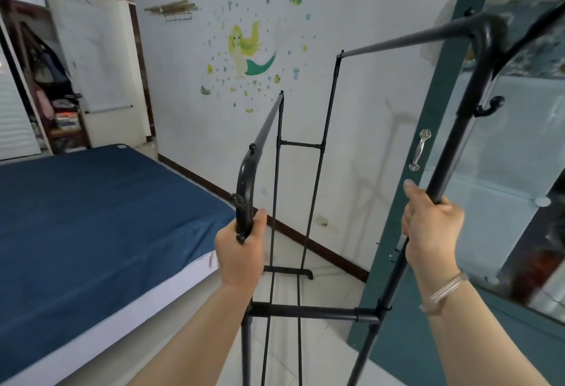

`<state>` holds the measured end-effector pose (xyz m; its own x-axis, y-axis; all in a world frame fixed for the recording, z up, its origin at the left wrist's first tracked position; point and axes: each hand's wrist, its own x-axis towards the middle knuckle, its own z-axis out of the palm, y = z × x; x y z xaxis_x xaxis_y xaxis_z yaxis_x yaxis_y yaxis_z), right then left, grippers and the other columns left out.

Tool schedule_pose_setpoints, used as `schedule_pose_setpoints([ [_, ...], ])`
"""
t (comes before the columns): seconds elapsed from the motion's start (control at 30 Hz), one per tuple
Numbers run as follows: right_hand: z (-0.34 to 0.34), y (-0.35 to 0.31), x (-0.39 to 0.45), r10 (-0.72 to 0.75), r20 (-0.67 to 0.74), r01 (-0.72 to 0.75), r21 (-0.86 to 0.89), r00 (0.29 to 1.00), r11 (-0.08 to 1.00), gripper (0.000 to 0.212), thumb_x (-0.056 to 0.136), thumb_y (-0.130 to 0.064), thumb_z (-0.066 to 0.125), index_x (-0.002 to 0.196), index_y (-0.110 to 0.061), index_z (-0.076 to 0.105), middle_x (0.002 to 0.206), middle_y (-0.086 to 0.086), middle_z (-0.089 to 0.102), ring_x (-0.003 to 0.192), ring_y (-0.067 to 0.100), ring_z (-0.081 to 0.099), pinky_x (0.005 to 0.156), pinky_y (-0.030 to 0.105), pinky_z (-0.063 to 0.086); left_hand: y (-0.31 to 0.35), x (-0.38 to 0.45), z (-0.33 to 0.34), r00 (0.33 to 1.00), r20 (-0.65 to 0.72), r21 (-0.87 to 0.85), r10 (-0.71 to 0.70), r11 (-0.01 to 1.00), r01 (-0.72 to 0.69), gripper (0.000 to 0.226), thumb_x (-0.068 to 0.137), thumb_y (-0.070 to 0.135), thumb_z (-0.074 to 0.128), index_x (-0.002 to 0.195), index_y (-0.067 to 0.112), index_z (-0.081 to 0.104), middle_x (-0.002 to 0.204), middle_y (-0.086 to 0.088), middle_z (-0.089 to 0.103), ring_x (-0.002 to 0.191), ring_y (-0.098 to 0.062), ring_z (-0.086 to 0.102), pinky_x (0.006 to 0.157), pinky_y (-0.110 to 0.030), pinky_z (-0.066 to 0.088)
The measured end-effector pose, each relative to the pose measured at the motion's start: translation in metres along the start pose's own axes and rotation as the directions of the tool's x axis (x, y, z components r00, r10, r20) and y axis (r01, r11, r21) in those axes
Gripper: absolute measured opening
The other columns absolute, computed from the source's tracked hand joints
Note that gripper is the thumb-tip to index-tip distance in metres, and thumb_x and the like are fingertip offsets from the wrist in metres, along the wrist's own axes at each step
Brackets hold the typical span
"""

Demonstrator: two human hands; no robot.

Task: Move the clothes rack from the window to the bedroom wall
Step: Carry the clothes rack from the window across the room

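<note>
Gripping the black clothes rack (308, 312) with both hands, person stands at its near end, rack filling centre and right of frame. Far left: open wardrobe (55, 101) with hanging clothes, upper left. Blue bed (91, 217) fills lower left, just beside the rack's left side. Left hand (241, 251) at centre-low, fingers wrapped tight around the curved left end post, thumb up along the tube. Rack's two top rails run away from camera toward the white wall (367, 3); far foot sits on the pale floor close to the dark skirting. Mermaid sticker (249, 51) on the wall, upper centre, above the rack's far end. Right hand (431, 226) right of centre, fingers closed round the right upright post, clear bracelet (443, 294) on the wrist. Teal-framed glass door (440, 129) with a clear handle stands just behind the right post, right edge of frame.
</note>
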<state>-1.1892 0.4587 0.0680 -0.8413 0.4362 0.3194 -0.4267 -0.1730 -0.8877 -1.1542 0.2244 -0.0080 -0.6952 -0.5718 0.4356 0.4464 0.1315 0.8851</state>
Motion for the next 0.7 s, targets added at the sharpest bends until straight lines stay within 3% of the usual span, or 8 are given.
schedule_pose_setpoints([
  [0.2, 0.008, 0.02, 0.051, 0.009, 0.055, -0.01, 0.018, 0.998, 1.0, 0.033, 0.079, -0.022, 0.068, 0.061, -0.024, 0.04, 0.039, -0.009, 0.029, 0.033, 0.01, 0.024, 0.036, 0.02, 0.021, -0.016, 0.022, 0.036, 0.998, -0.05, 0.022, 0.028, 0.999, -0.027, 0.047, 0.086, 0.031, 0.066, 0.042, 0.03, 0.049, 0.035, 0.013, 0.039, 0.035, -0.004, 0.037, 0.04, -0.011, 0.034],
  [0.7, 0.076, 0.082, 0.157, 0.0, 0.1, -0.005, 0.046, 0.995, 0.999, 0.046, 0.076, -0.027, 0.069, 0.044, -0.029, 0.036, 0.037, -0.012, 0.032, 0.029, 0.008, 0.028, 0.034, 0.016, 0.025, -0.071, 0.123, 0.087, 0.997, -0.073, 0.026, -0.004, 1.0, 0.006, 0.049, 0.085, 0.032, 0.066, 0.041, 0.03, 0.045, 0.035, 0.013, 0.035, 0.034, -0.004, 0.032, 0.037, -0.013, 0.032],
])
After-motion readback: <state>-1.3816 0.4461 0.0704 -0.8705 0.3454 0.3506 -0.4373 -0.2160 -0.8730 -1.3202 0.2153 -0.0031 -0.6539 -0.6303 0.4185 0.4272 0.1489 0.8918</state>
